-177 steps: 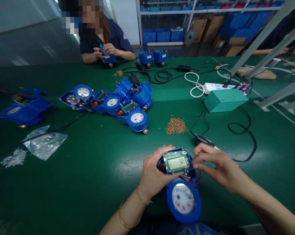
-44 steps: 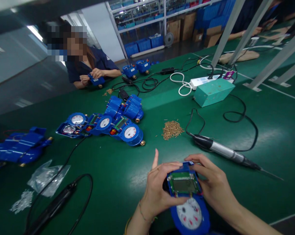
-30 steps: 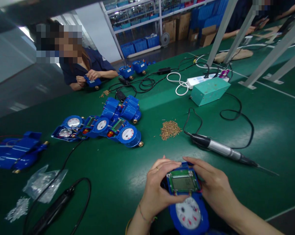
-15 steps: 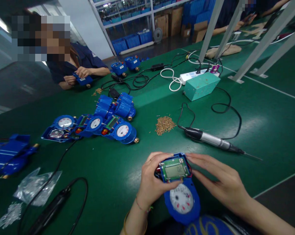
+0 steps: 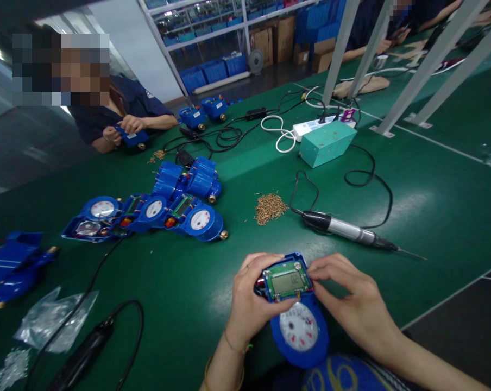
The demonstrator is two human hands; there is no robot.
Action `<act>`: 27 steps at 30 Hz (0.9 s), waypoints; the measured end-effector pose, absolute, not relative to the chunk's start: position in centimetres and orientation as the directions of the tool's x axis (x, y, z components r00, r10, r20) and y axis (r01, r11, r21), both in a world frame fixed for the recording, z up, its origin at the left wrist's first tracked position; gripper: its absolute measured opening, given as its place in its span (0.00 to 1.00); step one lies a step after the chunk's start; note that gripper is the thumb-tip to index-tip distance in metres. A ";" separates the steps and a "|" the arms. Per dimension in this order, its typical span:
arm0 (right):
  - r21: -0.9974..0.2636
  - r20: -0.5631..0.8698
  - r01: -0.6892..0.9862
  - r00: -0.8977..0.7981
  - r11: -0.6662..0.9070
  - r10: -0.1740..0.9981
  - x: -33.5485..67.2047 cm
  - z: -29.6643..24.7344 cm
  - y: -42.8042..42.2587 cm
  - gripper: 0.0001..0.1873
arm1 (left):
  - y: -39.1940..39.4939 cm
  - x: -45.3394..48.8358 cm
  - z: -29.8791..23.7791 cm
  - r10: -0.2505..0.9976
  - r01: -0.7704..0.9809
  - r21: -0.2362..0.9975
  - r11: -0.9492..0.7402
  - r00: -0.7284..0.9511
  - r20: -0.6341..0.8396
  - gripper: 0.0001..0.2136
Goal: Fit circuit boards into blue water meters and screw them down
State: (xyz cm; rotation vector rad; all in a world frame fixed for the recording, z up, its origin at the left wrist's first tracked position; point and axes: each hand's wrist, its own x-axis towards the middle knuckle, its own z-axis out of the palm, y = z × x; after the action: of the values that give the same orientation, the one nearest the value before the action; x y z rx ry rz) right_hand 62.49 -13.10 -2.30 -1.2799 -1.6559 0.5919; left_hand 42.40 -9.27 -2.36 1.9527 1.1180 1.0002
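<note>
One blue meter (image 5: 300, 326), with a single round dial and a single display (image 5: 286, 284), is held at the near edge of the table (image 5: 180, 304). The left hand (image 5: 249, 293) is curled round its display end, thumb across the front below the display; the right hand (image 5: 349, 293) is partly closed, thumb and fingertips together at the housing's right side, though whether they pinch anything cannot be told. Five more meters (image 5: 207, 222) are grouped left of the table's middle, three with dials showing; others (image 5: 13, 266), cut off by the frame, lie toward the left end and cannot be counted. At the far edge stand two meters (image 5: 192, 117), and a co-worker's hands (image 5: 133, 125) hold another. There are two piles of small brass-coloured pieces, a large pile (image 5: 270, 209) and a small pile (image 5: 158, 155), plus one silver-barrelled tool (image 5: 349, 229), one black tool (image 5: 85, 353), one clear bag (image 5: 56, 320) and one teal box (image 5: 328, 142). The tabletop is glossy green; beyond it are shelves with blue bins (image 5: 213, 70), cartons (image 5: 284, 41) and a pale wall. The display shows a 0 and a 2; white labels on the far meters are too small to read.
</note>
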 end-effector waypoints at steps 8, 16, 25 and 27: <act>-0.955 -0.009 0.297 -0.028 0.000 1.000 63.4 -2.4 -12.4 0.06 | -9.5 42.7 -2.1 0.895 0.376 0.832 -0.407 0.348 0.280 0.27; -0.963 -0.211 0.215 -0.232 -0.161 0.950 64.9 -2.0 -11.0 0.07 | -9.6 43.3 -1.3 0.927 0.415 0.843 -0.343 0.295 0.232 0.26; -0.971 -0.088 0.231 -0.129 -0.056 0.988 64.3 -2.5 -12.2 0.09 | -9.6 43.2 -1.5 0.920 0.420 0.832 -0.363 0.303 0.248 0.26; -0.981 -0.093 0.181 -0.085 -0.076 0.992 64.1 -2.4 -12.5 0.09 | -9.7 43.2 -1.5 0.921 0.419 0.833 -0.362 0.298 0.251 0.26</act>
State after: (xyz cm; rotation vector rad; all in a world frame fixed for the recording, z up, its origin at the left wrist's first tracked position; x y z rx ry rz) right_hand 64.07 -12.49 -2.40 -1.3596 -1.3700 1.2529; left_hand 43.16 -9.68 -1.51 1.9170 1.1934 0.9866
